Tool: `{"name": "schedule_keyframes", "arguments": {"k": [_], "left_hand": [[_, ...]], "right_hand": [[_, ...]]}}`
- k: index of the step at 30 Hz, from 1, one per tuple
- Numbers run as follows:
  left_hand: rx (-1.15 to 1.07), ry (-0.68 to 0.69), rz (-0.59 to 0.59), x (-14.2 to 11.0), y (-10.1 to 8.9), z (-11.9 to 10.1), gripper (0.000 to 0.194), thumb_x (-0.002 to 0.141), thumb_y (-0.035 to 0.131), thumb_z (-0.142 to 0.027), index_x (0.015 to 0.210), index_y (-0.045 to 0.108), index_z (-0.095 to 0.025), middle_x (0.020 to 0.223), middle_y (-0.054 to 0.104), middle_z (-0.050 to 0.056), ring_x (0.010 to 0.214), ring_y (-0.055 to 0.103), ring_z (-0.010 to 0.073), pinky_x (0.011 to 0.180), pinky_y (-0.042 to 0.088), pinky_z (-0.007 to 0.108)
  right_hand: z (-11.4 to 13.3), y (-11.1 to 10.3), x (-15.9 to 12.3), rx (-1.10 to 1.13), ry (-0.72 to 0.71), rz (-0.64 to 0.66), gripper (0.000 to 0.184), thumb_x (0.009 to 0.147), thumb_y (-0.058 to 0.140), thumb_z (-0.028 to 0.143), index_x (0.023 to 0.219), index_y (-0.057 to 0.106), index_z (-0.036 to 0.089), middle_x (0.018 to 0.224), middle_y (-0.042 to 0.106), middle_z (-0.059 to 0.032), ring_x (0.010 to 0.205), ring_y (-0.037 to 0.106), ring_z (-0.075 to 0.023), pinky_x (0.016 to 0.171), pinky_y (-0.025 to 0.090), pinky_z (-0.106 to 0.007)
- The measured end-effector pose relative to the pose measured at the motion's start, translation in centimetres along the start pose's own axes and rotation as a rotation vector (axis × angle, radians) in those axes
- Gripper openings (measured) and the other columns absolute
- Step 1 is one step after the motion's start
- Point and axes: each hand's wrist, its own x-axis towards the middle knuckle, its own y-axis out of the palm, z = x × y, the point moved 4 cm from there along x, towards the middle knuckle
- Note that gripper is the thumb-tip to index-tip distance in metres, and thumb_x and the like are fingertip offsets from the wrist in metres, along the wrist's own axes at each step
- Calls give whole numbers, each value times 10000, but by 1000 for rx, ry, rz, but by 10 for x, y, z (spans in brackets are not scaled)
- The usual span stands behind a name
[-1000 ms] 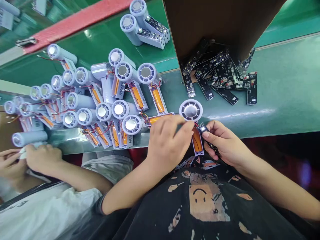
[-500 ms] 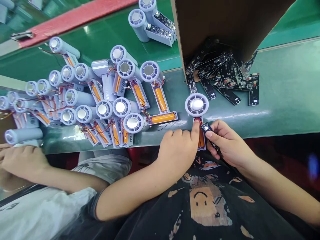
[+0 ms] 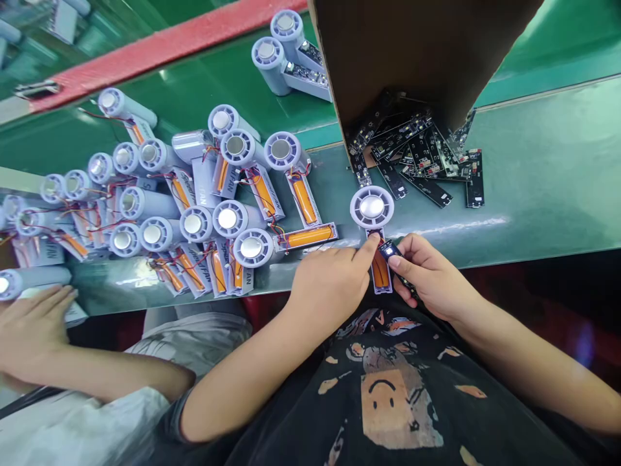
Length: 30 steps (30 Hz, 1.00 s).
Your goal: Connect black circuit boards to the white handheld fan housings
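Note:
A pale lilac handheld fan [image 3: 372,206] lies at the bench's front edge, its round end away from me. Its opened handle shows an orange battery [image 3: 381,272] and red wires. My left hand [image 3: 334,275] is closed at the handle's left side, the index fingertip pressing on the wires at its top; the thumb is hidden. Pinched between my right thumb and fingers is a narrow black circuit board [image 3: 389,250], tilted beside the handle's right edge. My right hand [image 3: 429,272] is closed on it, covering its lower part.
Several similar fans [image 3: 237,217] with exposed batteries crowd the bench to the left. More black circuit boards [image 3: 427,155] spill from a cardboard box [image 3: 412,52]. Two fans with boards fitted [image 3: 291,65] stand behind. At far left is a co-worker's hand [image 3: 33,330] by another fan.
The view has shifted slightly. My left hand has drawn back a little, uncovering more of the battery, its index finger still on the wires. The co-worker's hand has moved onto a fan.

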Motion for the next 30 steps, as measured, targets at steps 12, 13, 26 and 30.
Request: {"name": "schedule_keyframes", "arguments": {"k": [12,13,26,30], "left_hand": [[-30,-3,226,18,-2,1,369,936,455,-195,1250,637,-126,727,741,66,601,689,229,480,430,295],[-59,28,151,16,-7,1,359,940,446,-188,1230,649,-129,722,734,56,602,678,216,504,447,298],[-114,122,-49,43,-4,25,479,890,564,-105,1350,547,-239,1351,572,117,1176,518,292,965,467,453],[-163,53,-83,40,-5,24,422,845,649,-191,1266,627,-209,1161,600,117,1013,523,269,900,474,434]], "right_hand": [[1,1,3,-26,6,-4,410,802,668,509,827,350,252,506,468,126,363,421,-59,313,302,-146],[1,2,3,-26,5,-4,411,801,670,509,827,350,252,505,463,127,363,422,-59,313,297,-145],[33,-16,-8,-606,-295,-173,236,882,611,342,1090,527,270,674,490,75,521,523,-104,484,435,-245],[63,-14,-26,-1283,-600,-293,216,916,604,328,1075,715,233,905,617,-43,751,607,-170,667,484,-316]]}}
